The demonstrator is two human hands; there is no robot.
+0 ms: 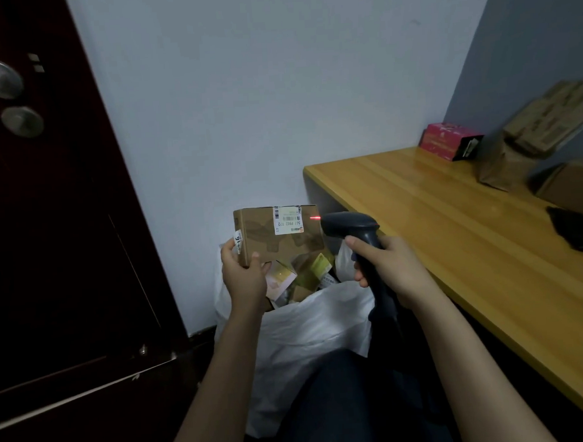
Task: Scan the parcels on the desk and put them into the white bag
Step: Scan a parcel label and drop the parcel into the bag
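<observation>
Above the open mouth of the white plastic bag [309,328], which stands on the floor just beside the near-left corner of the yellow wooden tabletop [452,229], a flat brown cardboard parcel box [280,235] is held up on edge. The left hand [244,274] pinches its lower left corner, thumb on the near face and fingers round the side. The right hand [387,266] is wrapped round the handle of a dark handheld barcode scanner [349,224], whose red beam [314,218] falls at the box's right edge, just beside the white shipping label [288,220] rather than across it.

The two hands are apart, each clamped on its own thing.

The box looks stiff and light, since one corner pinch carries it. That grip seems adequate for lowering it, though a hold along the left edge would steady it better. Several small parcels [299,274] already lie in the bag.

Along the tabletop's far edge sit a pink carton [449,141] and brown paper packages [545,119], awaiting scanning.
</observation>
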